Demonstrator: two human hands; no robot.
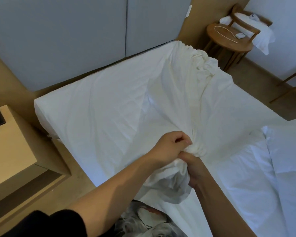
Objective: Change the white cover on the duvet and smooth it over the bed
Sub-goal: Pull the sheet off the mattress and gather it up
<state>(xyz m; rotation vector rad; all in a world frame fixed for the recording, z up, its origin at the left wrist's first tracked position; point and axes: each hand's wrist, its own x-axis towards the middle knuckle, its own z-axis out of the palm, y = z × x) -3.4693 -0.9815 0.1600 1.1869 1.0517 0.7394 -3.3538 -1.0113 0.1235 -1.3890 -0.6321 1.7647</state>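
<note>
My left hand (pixel 171 147) and right hand (pixel 196 170) both clutch the bunched white cover (pixel 183 93) (fingers curled tight) over the bed (pixel 85 113).

White cable (pixel 228 31) on round wooden table (pixel 220 41)

Grey padded panels (pixel 67 31) line the wall behind the bed (pixel 39 113). A light wooden cabinet (pixel 12 142) stands at the left. Far right, a round wooden side table (pixel 229 43) holds a white cable (pixel 225 32) and what may be a charger (pixel 240 35), beside a wooden chair (pixel 244 24) against a white wall (pixel 284 40). The floor (pixel 256 89) is tan.
</note>
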